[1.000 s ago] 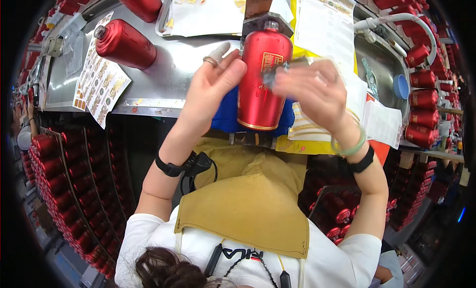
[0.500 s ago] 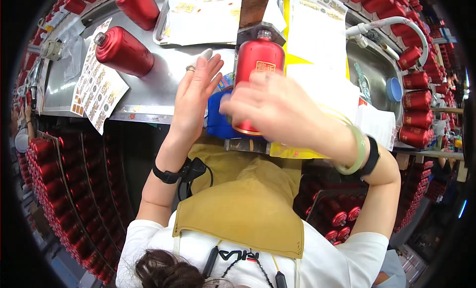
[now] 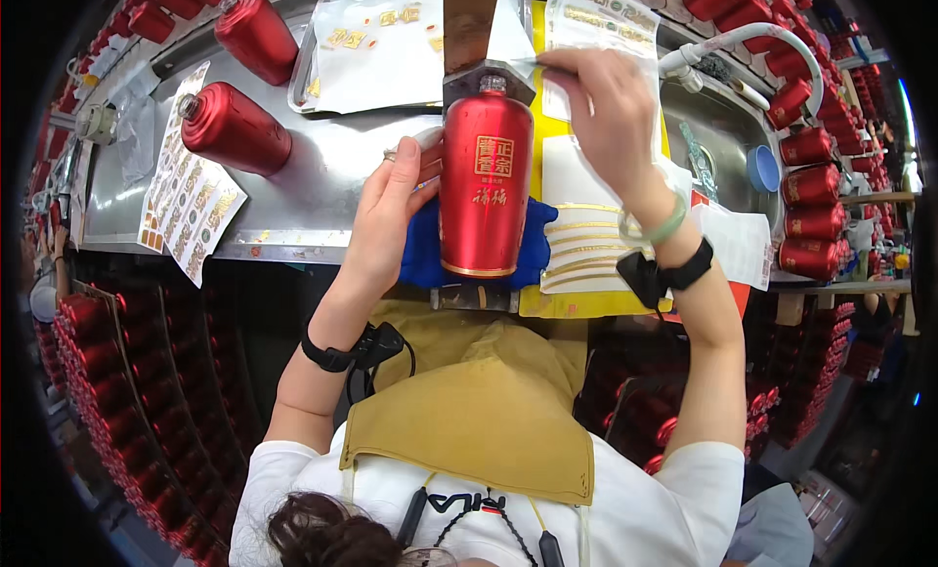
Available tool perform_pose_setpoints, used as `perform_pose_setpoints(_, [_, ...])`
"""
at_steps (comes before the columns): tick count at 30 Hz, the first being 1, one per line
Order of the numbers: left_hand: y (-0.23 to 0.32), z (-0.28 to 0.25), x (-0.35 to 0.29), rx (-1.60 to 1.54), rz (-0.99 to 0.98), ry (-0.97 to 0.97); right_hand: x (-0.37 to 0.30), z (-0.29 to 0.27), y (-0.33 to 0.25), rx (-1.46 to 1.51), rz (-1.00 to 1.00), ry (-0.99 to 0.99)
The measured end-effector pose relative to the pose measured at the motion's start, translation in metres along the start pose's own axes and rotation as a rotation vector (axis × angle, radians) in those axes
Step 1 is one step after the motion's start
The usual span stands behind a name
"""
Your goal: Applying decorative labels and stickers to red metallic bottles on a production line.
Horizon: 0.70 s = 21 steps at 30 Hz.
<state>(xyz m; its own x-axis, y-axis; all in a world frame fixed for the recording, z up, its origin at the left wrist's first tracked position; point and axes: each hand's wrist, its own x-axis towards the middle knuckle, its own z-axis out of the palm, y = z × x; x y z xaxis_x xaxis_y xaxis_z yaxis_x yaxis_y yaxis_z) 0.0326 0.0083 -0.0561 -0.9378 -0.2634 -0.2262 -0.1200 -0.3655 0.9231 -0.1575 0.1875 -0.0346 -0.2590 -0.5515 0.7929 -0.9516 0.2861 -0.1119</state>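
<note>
A glossy red bottle [image 3: 486, 210] with gold print and a clear neck lies before me on a blue cloth [image 3: 535, 240], its neck away from me against a metal holder [image 3: 523, 84]. Along its left side is my left hand [image 3: 389, 206], fingers stretched out and thumb up; the fingertips reach the bottle's edge and are partly hidden. Beyond the neck, to the right, my right hand [image 3: 608, 113] has thumb and forefinger pinched together. A thin whitish piece shows at those fingertips, but I cannot tell whether it is held.
Two more red bottles [image 3: 236, 127] stand at the left by a sheet of stickers [image 3: 195, 210]. A tray [image 3: 303, 84] bears white paper with gold labels. On the right are gold-strip sheets [image 3: 586, 240], a sink [image 3: 723, 118], a blue cup [image 3: 763, 168] and a curved white pipe [image 3: 752, 42].
My right hand has left the front of the bottle and moved up and right, past its neck. The bottle's print is uncovered, and gold strips show where my right forearm was.
</note>
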Motion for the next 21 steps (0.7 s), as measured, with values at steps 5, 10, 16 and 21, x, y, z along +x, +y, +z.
perform_pose_setpoints(5, [0.002, 0.012, 0.004, 0.149, 0.09, -0.106, 0.028, -0.013, -0.004, 0.354, 0.446, 0.133])
perform_pose_setpoints(10, [0.005, 0.024, 0.011, 0.262, -0.015, -0.06, 0.034, -0.007, -0.043, 0.635, 0.782, -0.116])
perform_pose_setpoints(16, [0.01, 0.028, -0.023, 0.269, 0.079, -0.198, -0.003, -0.062, -0.054, 0.696, 0.724, -0.213])
perform_pose_setpoints(21, [0.02, 0.059, -0.028, 0.726, 0.433, -0.324, -0.024, -0.148, -0.086, 0.483, 0.648, -0.283])
